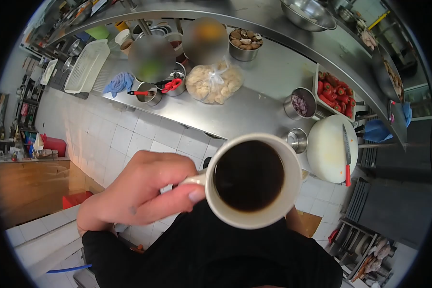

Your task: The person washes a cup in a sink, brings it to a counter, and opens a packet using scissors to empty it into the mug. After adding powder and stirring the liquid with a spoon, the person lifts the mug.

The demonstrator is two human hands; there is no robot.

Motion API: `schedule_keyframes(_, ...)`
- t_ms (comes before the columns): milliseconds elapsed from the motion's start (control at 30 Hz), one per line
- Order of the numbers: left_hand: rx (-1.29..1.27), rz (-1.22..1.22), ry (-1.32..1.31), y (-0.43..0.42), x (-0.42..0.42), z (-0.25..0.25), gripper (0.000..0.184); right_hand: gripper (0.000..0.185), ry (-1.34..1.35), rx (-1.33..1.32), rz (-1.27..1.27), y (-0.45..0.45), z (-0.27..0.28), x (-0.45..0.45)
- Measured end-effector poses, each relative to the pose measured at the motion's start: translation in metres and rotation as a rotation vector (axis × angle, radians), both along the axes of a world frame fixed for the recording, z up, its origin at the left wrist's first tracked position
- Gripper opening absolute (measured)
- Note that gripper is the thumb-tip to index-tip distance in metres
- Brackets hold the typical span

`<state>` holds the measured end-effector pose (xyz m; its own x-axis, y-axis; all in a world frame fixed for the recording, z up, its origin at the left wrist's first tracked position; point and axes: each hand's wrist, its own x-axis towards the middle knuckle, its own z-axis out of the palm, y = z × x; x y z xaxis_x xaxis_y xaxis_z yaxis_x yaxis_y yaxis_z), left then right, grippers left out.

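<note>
My left hand (149, 187) is closed round the handle of a white mug (293, 177), its thumb and fingers pinching the handle. Dark liquid, which looks like black coffee (248, 175), fills much of the mug. The mug is held up in front of my body, well above the floor and nearer than the steel counter (254, 103). Of my right arm, only a small patch of skin (300, 225) shows past the mug's lower right side. My right hand itself is hidden.
On the counter are a tied plastic bag of pale food (213, 84), red peppers (336, 93), chopped onion (300, 104) in a pot, and a blue cloth (119, 84). A red-handled knife (346, 153) lies on a round white cutting board (324, 149). A steel shelf (254, 10) overhangs the counter.
</note>
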<state>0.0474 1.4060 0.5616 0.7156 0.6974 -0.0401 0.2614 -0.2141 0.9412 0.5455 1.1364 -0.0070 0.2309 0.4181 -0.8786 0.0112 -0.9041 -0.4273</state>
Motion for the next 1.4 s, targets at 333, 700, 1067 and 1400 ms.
schedule_keyframes(333,0.078,-0.103,-0.079,-0.005,-0.016,0.016,0.022,0.031,-0.055,0.046,0.03,0.019,-0.018,-0.024)
schedule_keyframes(700,0.167,-0.142,-0.136,-0.006,-0.015,0.028,0.043,0.026,-0.087,-0.13,0.028,-0.005,-0.012,-0.027)
schedule_keyframes(1067,0.213,-0.223,-0.103,-0.005,-0.008,0.029,0.038,0.028,-0.053,0.006,-0.011,0.01,0.002,-0.019)
schedule_keyframes(1400,0.255,-0.203,-0.081,-0.005,-0.004,0.035,0.036,0.028,-0.044,-0.024,-0.014,0.01,-0.004,-0.016)
